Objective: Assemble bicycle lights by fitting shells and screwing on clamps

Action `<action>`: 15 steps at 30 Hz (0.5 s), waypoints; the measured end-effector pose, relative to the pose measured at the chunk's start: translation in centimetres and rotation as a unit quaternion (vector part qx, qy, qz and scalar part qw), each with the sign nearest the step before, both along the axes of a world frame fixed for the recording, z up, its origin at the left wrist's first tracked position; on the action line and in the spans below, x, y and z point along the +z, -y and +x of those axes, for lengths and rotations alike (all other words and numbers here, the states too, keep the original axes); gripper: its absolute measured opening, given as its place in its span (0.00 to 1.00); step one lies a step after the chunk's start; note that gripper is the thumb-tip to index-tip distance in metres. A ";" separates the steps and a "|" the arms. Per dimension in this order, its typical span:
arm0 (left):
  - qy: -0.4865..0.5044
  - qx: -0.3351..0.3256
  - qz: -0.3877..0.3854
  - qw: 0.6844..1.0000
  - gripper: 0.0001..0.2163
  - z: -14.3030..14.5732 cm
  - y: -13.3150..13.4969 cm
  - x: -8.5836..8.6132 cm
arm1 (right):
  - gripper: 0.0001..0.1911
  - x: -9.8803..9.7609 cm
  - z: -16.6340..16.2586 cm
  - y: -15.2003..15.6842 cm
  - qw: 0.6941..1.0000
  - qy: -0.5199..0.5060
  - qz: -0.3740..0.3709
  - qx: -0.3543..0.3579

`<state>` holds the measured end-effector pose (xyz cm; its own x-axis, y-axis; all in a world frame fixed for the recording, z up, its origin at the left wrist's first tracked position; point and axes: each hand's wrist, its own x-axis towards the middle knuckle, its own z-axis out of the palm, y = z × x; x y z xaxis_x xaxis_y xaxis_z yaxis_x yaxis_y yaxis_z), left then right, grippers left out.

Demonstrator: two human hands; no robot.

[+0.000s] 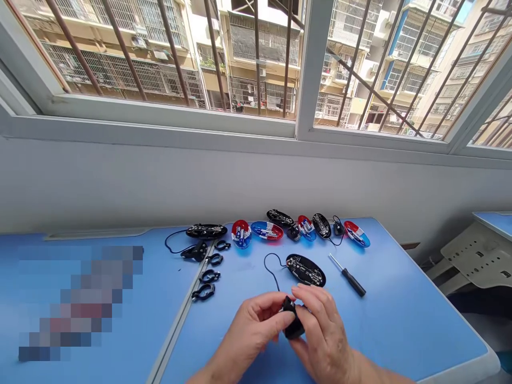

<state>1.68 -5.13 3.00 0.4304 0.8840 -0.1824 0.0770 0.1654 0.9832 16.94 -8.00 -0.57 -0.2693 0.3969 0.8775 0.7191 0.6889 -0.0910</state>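
Both my hands are closed around a small black plastic part (294,325) low in the middle of the view. My left hand (260,322) pinches its left side between thumb and fingers. From the right, my right hand (322,333) wraps its fingers over it and hides much of it. A thin black cable (272,266) runs from behind my fingers to a black oval housing (306,270), whose inner side with circuitry faces up. Right of that housing lies a screwdriver (352,280) with a black handle and metal shaft.
Several black ring clamps (204,292) line the seam of the blue tables. Behind them lies another black oval housing (206,231) with its cable. Red-and-blue oval shells (267,231) holding batteries and more black housings (321,225) sit along the wall. A blurred patch (80,309) covers the left table.
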 end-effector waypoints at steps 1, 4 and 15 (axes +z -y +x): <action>0.001 -0.001 0.000 1.000 0.12 -0.1 0.0 0.0 | 0.19 0.1 0.0 0.0 1.000 0.001 -0.003 0.007; 0.001 -0.001 0.005 1.000 0.10 -0.4 -0.1 -0.1 | 0.20 0.6 0.3 0.1 0.999 -0.001 -0.025 0.043; -0.158 0.037 0.369 0.915 0.10 -0.7 -0.1 -1.9 | 0.12 0.3 1.7 -0.5 0.970 -0.101 -0.191 0.113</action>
